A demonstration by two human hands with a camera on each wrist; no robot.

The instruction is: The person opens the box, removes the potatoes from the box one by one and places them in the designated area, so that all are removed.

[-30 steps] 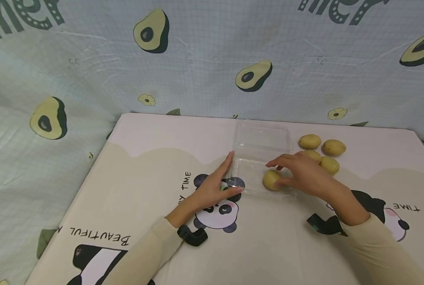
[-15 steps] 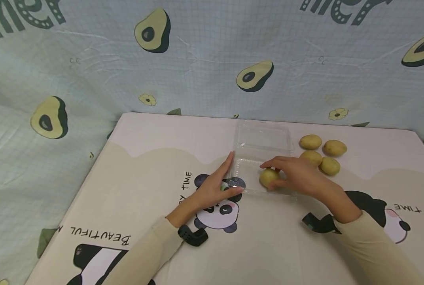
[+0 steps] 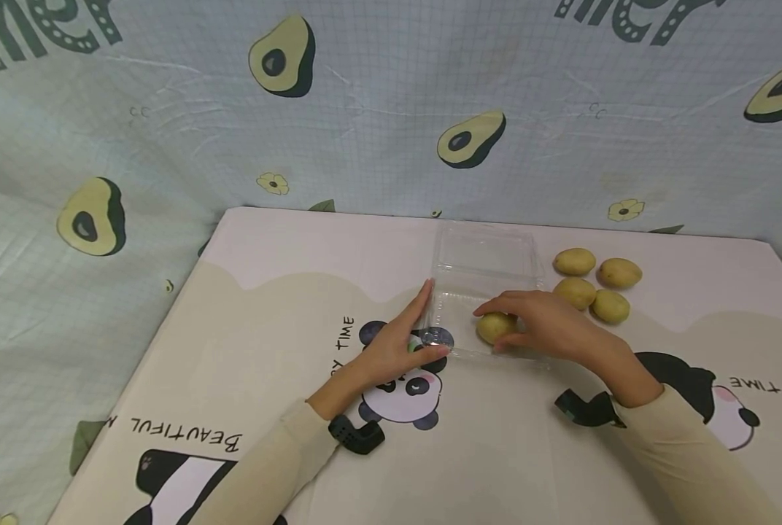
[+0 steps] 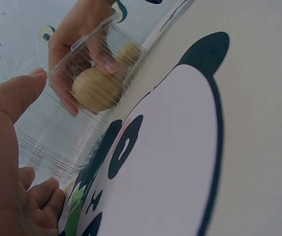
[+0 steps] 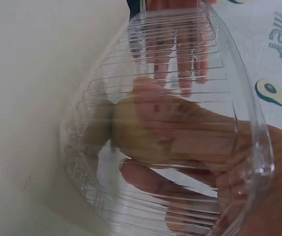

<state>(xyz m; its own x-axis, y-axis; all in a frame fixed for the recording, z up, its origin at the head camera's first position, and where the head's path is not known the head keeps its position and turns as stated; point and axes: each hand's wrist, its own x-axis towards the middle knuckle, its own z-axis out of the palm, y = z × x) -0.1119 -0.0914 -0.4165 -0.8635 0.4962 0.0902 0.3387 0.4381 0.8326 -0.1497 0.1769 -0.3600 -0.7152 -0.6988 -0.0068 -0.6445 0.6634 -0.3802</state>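
A clear plastic clamshell container lies with its lid folded back, away from the person. My left hand rests against its left side, thumb and index finger spread along the wall. Inside the container, my right hand holds a yellow potato between thumb and fingers. Through the ribbed wall, the left wrist view shows that potato under the fingers. A second yellowish patch shows beside it; I cannot tell whether it is another potato or a reflection. The right wrist view shows the right thumb against the potato.
Several more potatoes lie grouped on the table right of the container, behind the right hand. The table wears a panda-print cover. An avocado-print curtain hangs along the table's back edge. Black straps and cameras sit at both wrists.
My right hand has shifted slightly left within the container, carrying the potato with it, and uncovers more of the potatoes behind. The left hand stays in place.
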